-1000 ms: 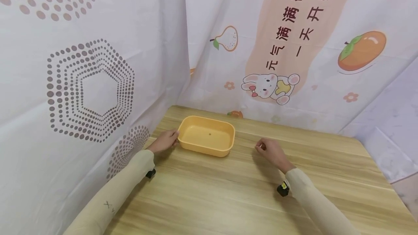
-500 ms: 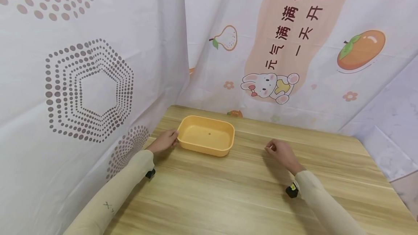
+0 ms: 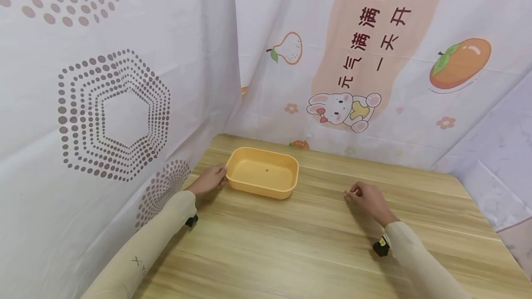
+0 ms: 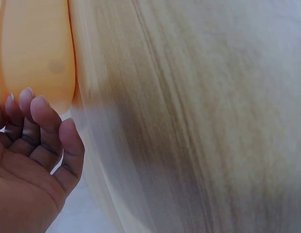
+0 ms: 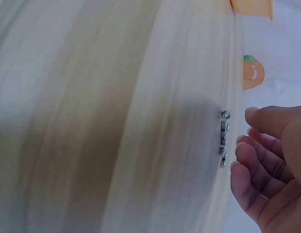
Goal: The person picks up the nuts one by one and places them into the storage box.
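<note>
A yellow rectangular plastic box (image 3: 257, 190) stands on the table towards the back left. My left hand (image 3: 211, 180) holds its left end at the rim; in the left wrist view that hand's curled fingers (image 4: 46, 111) lie against the box (image 4: 36, 43). My right hand (image 3: 370, 200) is low over the table, right of the box, with fingers bent and thumb apart from them. Close to its fingertips lie several small silvery metal pieces (image 5: 223, 138), looking like nuts, on the table in the right wrist view. In the head view only a tiny speck of them shows.
The wood-grain table (image 3: 266, 243) reaches a white printed curtain (image 3: 274, 119) at the back. Another white curtain (image 3: 187, 82) with dotted patterns stands close along the left arm. A small black device (image 3: 381, 246) sits under the right wrist.
My right hand has moved to the right and slightly nearer to me, and a tiny piece now shows by its fingertips. The left hand and the box have stayed in place.
</note>
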A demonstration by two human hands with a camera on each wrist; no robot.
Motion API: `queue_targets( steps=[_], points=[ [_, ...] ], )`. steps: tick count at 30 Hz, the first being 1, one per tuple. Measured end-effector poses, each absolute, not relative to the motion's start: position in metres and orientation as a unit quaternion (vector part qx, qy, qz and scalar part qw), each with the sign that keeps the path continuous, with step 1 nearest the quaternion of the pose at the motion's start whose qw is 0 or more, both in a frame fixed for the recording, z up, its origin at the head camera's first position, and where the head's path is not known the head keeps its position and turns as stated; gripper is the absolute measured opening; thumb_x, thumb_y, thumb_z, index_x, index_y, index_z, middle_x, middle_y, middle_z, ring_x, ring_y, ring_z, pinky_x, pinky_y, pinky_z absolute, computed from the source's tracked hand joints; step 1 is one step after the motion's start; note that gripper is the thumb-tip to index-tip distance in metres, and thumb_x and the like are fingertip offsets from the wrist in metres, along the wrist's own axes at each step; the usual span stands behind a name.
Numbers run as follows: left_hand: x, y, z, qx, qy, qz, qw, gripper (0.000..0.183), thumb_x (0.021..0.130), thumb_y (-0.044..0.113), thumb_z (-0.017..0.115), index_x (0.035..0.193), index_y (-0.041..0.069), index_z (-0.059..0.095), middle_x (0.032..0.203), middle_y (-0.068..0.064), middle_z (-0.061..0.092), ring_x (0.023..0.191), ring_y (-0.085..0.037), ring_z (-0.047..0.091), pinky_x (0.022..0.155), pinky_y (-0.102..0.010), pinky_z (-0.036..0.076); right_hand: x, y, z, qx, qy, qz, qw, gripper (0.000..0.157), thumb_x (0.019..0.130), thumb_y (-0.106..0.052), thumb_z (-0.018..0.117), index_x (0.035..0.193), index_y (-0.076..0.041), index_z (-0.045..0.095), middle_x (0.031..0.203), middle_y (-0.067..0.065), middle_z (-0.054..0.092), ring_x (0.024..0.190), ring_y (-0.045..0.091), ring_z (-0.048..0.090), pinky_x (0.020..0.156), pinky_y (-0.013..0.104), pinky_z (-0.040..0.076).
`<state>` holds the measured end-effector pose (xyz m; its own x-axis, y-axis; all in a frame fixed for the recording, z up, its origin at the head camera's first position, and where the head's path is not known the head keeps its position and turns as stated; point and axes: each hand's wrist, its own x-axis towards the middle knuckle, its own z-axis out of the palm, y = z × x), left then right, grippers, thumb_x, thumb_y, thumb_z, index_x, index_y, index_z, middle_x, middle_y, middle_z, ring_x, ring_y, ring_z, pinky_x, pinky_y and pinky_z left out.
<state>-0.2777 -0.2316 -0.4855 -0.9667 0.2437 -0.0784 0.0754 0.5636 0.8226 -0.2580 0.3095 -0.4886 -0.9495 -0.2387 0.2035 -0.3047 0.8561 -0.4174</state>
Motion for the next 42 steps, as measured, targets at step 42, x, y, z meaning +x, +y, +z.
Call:
queue_targets(
  steps=[42],
  points=[
    [-0.279, -0.233, -0.486, 0.091, 0.870, 0.476, 0.094, 0.034, 0.114, 0.029, 0.037, 0.106, 0.005, 0.060, 0.083, -0.010, 0.059, 0.068, -0.017, 0.052, 0.061, -0.028, 0.045, -0.260, 0.318, -0.497, 0.131, -0.961, 0.244, 0.023, 0.012, 0.097, -0.011, 0.072, 0.102, -0.001, 0.068, 0.082, 0.006, 0.071, 0.067, 0.014, 0.062, 0.059, 0.033, 0.051]
  ],
)
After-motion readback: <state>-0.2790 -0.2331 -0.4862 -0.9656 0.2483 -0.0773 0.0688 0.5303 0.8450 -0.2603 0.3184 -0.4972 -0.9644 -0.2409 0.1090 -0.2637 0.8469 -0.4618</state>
